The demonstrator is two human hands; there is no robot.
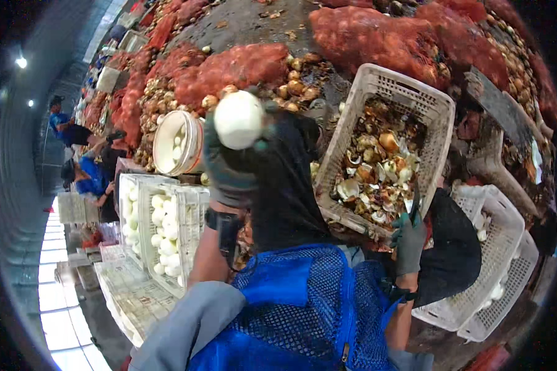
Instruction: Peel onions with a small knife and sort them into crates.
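My left hand [232, 179], in a dark grey glove, grips a peeled white onion [238, 120] raised in front of me, above my dark-clad leg. My right hand [408, 244], in a grey-green glove, is closed round a knife [416, 201] whose dark blade points up and away from me. That hand rests by the near right corner of a pale plastic crate [435, 99]. Onion peels and scraps [377, 167] lie inside this crate. To the left of my raised hand stands a white bucket [167, 139] with a few peeled onions in it.
Crates of peeled onions [167, 238] stand on my left. More white crates [476, 284] sit at my right. Red mesh sacks [371, 40] and loose unpeeled onions [297, 83] lie ahead. Two people in blue tops [90, 176] are at the far left.
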